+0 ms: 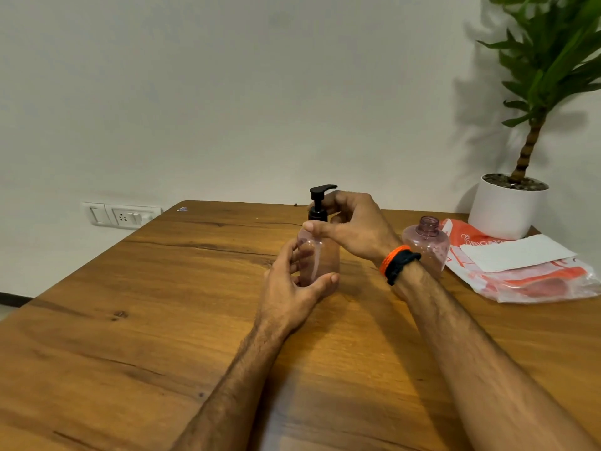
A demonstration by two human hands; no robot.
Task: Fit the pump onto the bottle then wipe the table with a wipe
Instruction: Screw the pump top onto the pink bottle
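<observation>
Pump [318, 203] seated on the pink bottle [320, 255], upright mid-table [162, 304]: left hand [292, 281] curls round the body to steady it; right hand [351, 227] pinches the collar, apparently to screw it down.

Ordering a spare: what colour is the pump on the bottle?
Black; the pump tops a pinkish see-through bottle, clearest in the head view.

Single head-worn wide-angle view, looking forward and down across the wooden desk [130, 320] toward the wall [227, 92], close range.
</observation>
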